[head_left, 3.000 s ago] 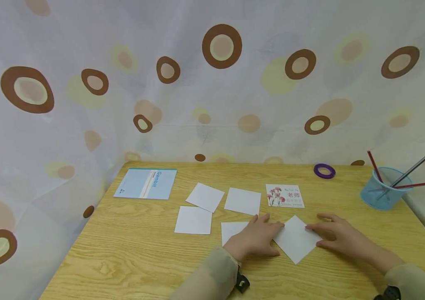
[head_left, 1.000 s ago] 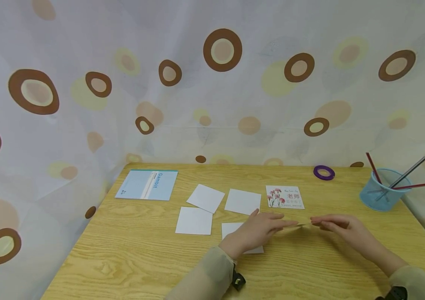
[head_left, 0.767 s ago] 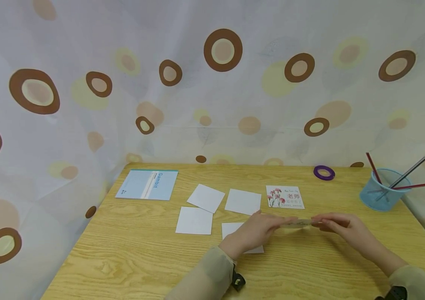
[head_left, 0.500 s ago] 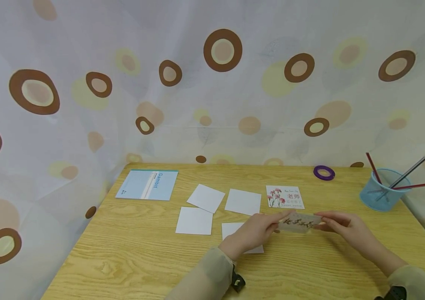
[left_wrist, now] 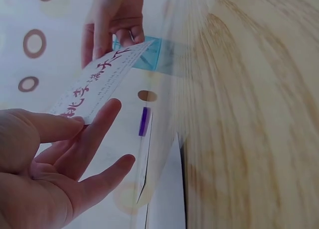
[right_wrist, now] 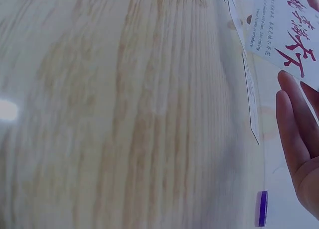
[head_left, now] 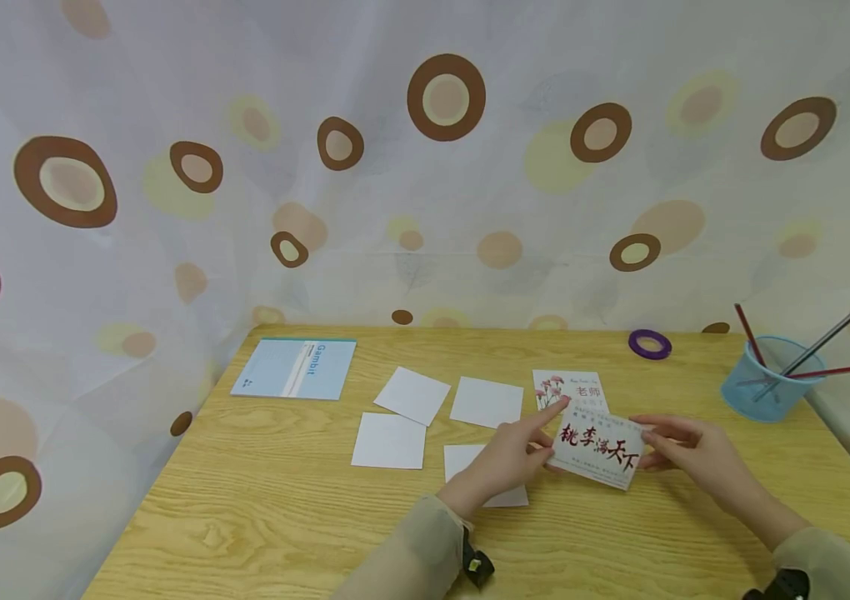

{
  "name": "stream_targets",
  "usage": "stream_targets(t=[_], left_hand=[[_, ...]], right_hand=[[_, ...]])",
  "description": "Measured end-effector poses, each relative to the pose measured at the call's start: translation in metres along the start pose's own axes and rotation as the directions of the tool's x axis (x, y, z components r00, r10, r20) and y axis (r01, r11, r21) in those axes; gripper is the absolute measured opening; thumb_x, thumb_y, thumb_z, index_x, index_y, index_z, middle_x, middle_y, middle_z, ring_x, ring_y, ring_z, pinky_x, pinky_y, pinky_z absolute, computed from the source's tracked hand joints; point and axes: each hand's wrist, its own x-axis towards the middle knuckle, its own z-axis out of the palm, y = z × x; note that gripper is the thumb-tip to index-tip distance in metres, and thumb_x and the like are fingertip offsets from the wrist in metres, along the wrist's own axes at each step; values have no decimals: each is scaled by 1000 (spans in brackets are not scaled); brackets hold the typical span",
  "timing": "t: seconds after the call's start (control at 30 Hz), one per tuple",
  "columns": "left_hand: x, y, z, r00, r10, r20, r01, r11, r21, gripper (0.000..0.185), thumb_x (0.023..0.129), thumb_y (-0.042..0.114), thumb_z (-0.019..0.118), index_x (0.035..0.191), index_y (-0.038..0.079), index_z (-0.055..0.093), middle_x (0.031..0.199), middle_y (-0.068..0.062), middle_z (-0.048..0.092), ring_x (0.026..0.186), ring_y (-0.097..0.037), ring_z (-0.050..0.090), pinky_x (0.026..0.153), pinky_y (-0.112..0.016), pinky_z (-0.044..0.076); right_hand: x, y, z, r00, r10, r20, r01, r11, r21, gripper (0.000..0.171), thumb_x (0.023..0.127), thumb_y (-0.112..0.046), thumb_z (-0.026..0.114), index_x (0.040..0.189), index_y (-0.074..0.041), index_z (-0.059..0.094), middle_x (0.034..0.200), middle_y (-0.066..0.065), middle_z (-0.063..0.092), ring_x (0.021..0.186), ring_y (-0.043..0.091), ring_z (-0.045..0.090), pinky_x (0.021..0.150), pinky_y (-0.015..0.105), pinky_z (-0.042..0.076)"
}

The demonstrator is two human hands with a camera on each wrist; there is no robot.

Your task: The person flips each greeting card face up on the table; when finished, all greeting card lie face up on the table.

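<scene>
Now we hold a printed card (head_left: 596,448) with red calligraphy above the wooden table (head_left: 275,517), face up, our left hand (head_left: 509,460) pinching its left edge and our right hand (head_left: 683,454) its right. Just beyond lies a flower card (head_left: 581,387), already face up. Four blank white cards (head_left: 389,440) further left look unturned, so most remain.

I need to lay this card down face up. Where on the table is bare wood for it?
Bare wood lies between the flower card and the blue pen cup, and along the table's near left edge. The middle is crowded with white cards.
</scene>
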Motion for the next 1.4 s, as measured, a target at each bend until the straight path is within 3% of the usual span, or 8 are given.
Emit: stream_targets(t=[0.17,0.33,0.53,0.63,0.8,0.97,1.1,1.4], left_hand=[[1,-1,1,998,-52,-38,49,996,-73,78,95,4,64,153,45,30,99,-5,74,73,0,67,52,-14,47],[2,-1,2,994,-96,-48,88,986,-143,77,93,1,65,152,42,36,96,-6,74,65,-9,67,51,-14,44],[2,1,2,988,-143,-64,128,972,-196,74,92,0,65,151,38,40,95,-4,72,54,-13,61,48,-15,39],[2,1,3,981,-179,-78,158,962,-222,72,92,0,65,149,38,43,93,-1,71,49,-8,53,47,-16,38],[2,2,3,972,-219,-88,190,947,-258,70,91,-2,65,148,35,46,89,1,70,45,-3,45,47,-16,37],[1,4,4,963,-254,-89,218,930,-297,67,91,-3,65,147,30,49,86,2,70,47,-5,46,47,-16,36],[1,6,4,951,-295,-96,248,908,-337,66,90,-4,65,144,31,52,84,2,68,55,-6,54,51,-16,42],[1,8,7,932,-352,-86,290,865,-409,65,89,-7,64,143,29,54,76,3,65,62,-15,65,59,-21,52]], right_hand=[[1,-2,1,1000,-5,-20,6,1000,2,35,100,-16,59,129,4,61,87,-9,72,73,18,73,66,38,61],[2,-4,3,999,-24,-39,23,999,-35,39,99,-16,61,130,9,57,88,-10,73,74,15,73,66,37,61],[2,-5,6,995,-68,-78,51,979,-196,39,97,-18,65,130,3,61,101,12,74,77,5,70,65,31,60],[1,-5,7,987,-138,-82,101,933,-345,37,94,-17,69,128,-2,64,108,19,72,79,1,69,64,24,58],[-1,-8,9,971,-235,-29,189,841,-507,47,86,-18,78,129,-6,64,119,18,70,94,26,71,71,23,57],[-2,-8,11,954,-293,62,274,769,-578,68,75,-24,87,133,-2,58,127,21,65,110,43,61,82,48,56],[-2,-4,13,948,-298,111,304,747,-591,82,69,-31,90,136,1,54,131,26,59,119,50,53,93,65,44],[-4,-4,17,931,-336,139,336,651,-680,97,61,-37,94,138,4,52,131,26,58,117,48,52,94,64,43]])
